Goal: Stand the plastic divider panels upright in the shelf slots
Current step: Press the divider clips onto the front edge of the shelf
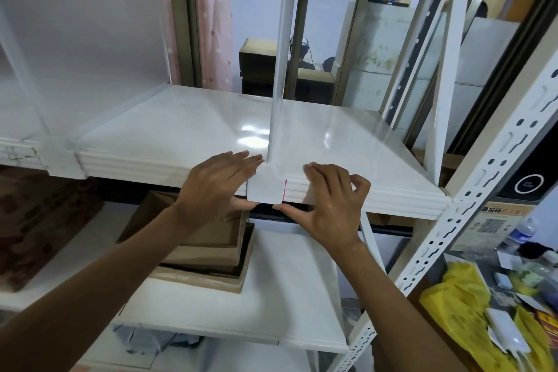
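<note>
My left hand (219, 183) lies flat, fingers straight on the shelf (181, 130) top, thumb under the near edge, touching the white clip (265, 186). My right hand (330, 202) pinches the shelf edge just right of it. The clear divider panel (280, 48) stands upright above the clip, running far back.

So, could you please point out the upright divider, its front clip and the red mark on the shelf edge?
divider (279, 69), head view, on its near vertical edge.
clip (264, 187), head view, on its flat front face.
red mark (285, 189), head view, on the line beside the clip.
</note>
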